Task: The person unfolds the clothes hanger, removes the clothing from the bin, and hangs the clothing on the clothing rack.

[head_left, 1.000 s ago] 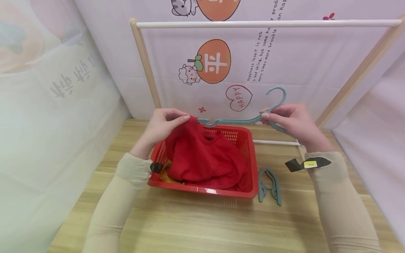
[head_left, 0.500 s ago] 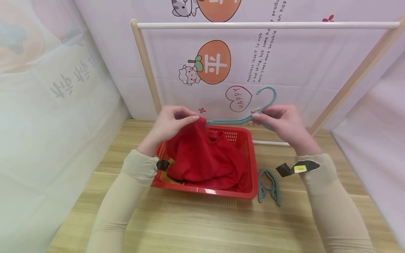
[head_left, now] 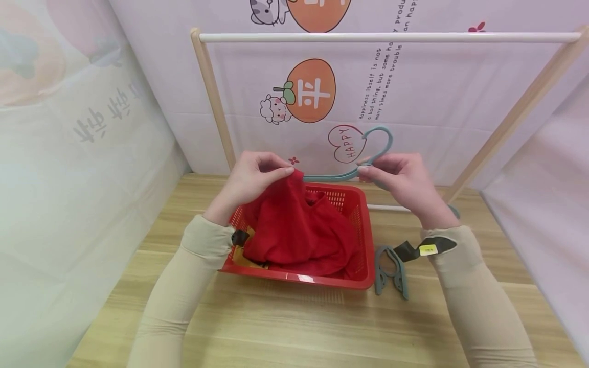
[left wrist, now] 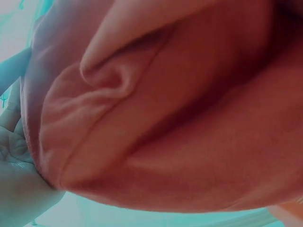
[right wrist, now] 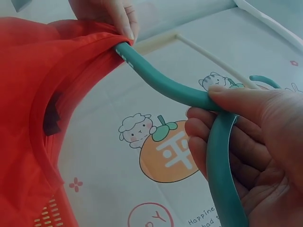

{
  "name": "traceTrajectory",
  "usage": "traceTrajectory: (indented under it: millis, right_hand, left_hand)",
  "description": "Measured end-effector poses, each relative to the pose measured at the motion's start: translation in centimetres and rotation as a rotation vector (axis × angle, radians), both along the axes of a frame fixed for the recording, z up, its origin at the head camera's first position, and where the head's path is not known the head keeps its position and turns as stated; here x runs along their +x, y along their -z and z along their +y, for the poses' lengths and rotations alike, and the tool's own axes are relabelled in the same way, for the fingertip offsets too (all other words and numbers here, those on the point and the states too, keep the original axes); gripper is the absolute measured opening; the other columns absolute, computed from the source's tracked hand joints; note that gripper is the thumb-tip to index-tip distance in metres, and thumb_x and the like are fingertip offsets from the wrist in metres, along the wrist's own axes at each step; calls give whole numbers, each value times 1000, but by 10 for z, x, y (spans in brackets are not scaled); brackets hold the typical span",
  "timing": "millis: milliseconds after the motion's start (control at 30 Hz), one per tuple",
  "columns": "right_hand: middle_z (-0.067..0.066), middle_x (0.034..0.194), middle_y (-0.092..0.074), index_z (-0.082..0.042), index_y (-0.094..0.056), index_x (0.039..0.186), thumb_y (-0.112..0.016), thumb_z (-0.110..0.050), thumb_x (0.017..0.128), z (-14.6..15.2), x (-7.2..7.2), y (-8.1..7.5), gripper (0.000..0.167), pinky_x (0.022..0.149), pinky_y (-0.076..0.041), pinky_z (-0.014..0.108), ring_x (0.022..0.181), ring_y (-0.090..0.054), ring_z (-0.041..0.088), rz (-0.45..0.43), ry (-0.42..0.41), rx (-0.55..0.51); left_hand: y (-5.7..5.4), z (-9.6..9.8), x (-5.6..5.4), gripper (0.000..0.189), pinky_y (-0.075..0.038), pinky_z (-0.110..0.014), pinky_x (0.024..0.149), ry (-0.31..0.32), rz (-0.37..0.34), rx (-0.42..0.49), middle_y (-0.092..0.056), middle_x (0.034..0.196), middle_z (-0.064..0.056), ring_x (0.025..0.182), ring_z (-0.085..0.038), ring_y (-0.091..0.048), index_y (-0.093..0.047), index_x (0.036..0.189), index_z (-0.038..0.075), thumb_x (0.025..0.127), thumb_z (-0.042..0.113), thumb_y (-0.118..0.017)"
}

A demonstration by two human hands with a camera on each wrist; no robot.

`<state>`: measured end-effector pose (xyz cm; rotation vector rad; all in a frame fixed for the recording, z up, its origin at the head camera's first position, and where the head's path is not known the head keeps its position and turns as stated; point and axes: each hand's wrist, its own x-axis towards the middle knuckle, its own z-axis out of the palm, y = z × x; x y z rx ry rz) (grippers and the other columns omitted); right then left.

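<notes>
My left hand [head_left: 255, 179] pinches the shoulder of a red shirt [head_left: 303, 230], lifting it above the red basket where the rest of the cloth lies. One arm of a teal clothes hanger [head_left: 331, 178] runs inside the shirt at its neckline, its tip hidden by the fabric. My right hand [head_left: 399, 179] grips that hanger near the base of its hook, thumb on top and fingers beneath. In the right wrist view the hanger's second arm [right wrist: 221, 165] hangs down across my palm. Red cloth [left wrist: 165, 118] fills most of the left wrist view.
The red basket [head_left: 294, 277] also holds something yellow [head_left: 241, 258]. A folded grey-teal hanger [head_left: 391, 271] lies on the wooden table [head_left: 276, 327] to its right. Behind stands a rack with a white top rail [head_left: 391, 37] and wooden posts [head_left: 213, 97].
My right hand has moved left, sliding the hanger arm further into the shirt. My left hand has shifted a little right with the cloth; the notch on the hanger arm is now covered.
</notes>
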<state>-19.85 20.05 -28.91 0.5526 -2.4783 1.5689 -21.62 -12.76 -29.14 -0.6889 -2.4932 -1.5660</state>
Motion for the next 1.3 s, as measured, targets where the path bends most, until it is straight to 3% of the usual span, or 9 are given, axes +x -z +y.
traceTrajectory:
  millis: [400, 767, 1000, 1300]
  right_hand:
    - [5, 98, -77, -6, -78, 114, -79, -26, 92, -8, 3, -1, 30, 84, -57, 27, 89, -74, 20, -28, -16, 5]
    - [6, 95, -77, -5, -77, 109, -81, -23, 91, -30, 1, -2, 26, 79, -60, 31, 88, -74, 29, -7, -57, -3]
    - [7, 94, -76, -5, -71, 108, -81, -23, 90, -43, 1, -1, 27, 80, -59, 30, 89, -73, 23, -11, -55, -61]
    - [8, 93, -74, -5, -74, 101, -81, -19, 90, -49, -1, -2, 19, 79, -59, 30, 88, -71, 23, 50, -43, -108]
  left_hand:
    - [-4, 5, 1, 14, -55, -32, 78, -1, 18, -29, -75, 94, 5, 85, -14, -68, -82, 101, 14, 92, 24, -79]
    - [-10, 24, 2, 12, -56, -32, 77, 82, 53, 3, -75, 90, 7, 81, -14, -69, -82, 99, 15, 93, 25, -79]
    - [-10, 35, 1, 9, -56, -32, 75, 120, 83, 23, -75, 89, 7, 80, -14, -69, -82, 99, 14, 92, 20, -79]
    - [-10, 45, 1, 10, -57, -31, 76, 140, 119, 34, -76, 90, 9, 81, -11, -70, -83, 99, 13, 92, 19, -79]
